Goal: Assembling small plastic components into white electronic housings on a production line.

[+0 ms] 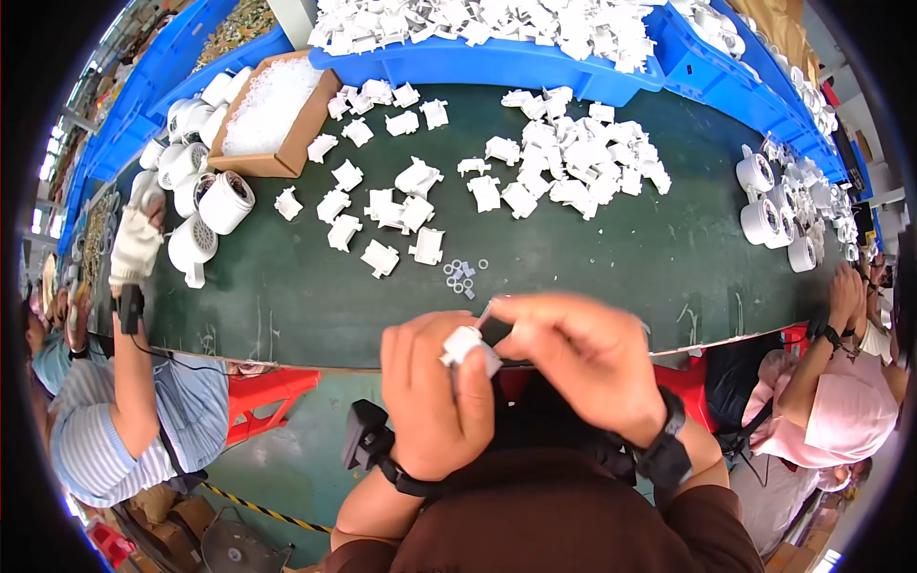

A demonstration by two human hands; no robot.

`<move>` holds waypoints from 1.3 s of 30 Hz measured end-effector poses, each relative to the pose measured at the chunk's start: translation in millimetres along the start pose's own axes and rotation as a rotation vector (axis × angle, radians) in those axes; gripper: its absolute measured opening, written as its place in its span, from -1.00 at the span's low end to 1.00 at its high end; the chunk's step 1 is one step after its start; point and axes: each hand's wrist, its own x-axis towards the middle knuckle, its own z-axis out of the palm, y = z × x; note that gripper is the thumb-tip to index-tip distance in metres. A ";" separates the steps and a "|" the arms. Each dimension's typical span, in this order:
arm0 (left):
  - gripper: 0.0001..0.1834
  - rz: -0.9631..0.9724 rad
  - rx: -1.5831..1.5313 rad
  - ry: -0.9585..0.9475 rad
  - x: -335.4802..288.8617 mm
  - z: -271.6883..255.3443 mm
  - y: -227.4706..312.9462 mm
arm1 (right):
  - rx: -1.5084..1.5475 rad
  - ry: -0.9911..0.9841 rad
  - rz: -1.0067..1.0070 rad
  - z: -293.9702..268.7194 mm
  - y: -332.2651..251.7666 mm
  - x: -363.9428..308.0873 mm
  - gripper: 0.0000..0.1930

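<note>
In front of me, at the table's near edge, my left hand (435,392) is closed around a small white plastic part (468,346), pinched between thumb and fingers. My right hand (583,358), partly blurred, is closed with thumb and forefinger together right beside that part. A small dark object (495,331) shows at its fingertips, touching or nearly touching the white part; its kind cannot be made out. Just beyond my hands lie several small grey rings and bits (460,275). Farther off, loose white plastic parts (427,246) like the held one are scattered on the green table (315,296).
A larger heap of white parts (583,158) lies at centre right, before a full blue bin (497,65). At left stand a cardboard box (277,164) of translucent pieces and white cylindrical housings (227,202). More housings (761,222) stand at right. Co-workers sit on both sides; a gloved hand (137,244) reaches in from the left.
</note>
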 end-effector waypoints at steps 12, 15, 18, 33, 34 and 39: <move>-0.70 -0.050 0.046 0.044 2.2 -7.2 -4.6 | -0.789 0.185 -0.371 2.4 35.3 44.7 -0.82; -0.68 0.016 0.082 -0.044 3.7 -4.0 -1.0 | -0.464 0.134 -0.202 -8.1 27.4 36.2 -0.87; -0.65 0.046 0.064 -0.052 6.8 1.9 0.3 | -0.062 0.025 -0.012 -19.0 8.8 16.3 -0.91; -0.60 0.121 0.115 -0.020 9.9 14.8 1.0 | 0.226 -0.081 0.138 -8.9 18.9 4.9 -0.88; -0.60 0.107 0.101 0.001 9.0 15.9 0.7 | 0.227 -0.080 0.136 -7.7 18.3 5.0 -0.88; -0.61 0.077 0.065 0.023 1.8 16.0 -0.7 | 0.389 -0.077 0.170 -10.4 18.6 3.3 -0.84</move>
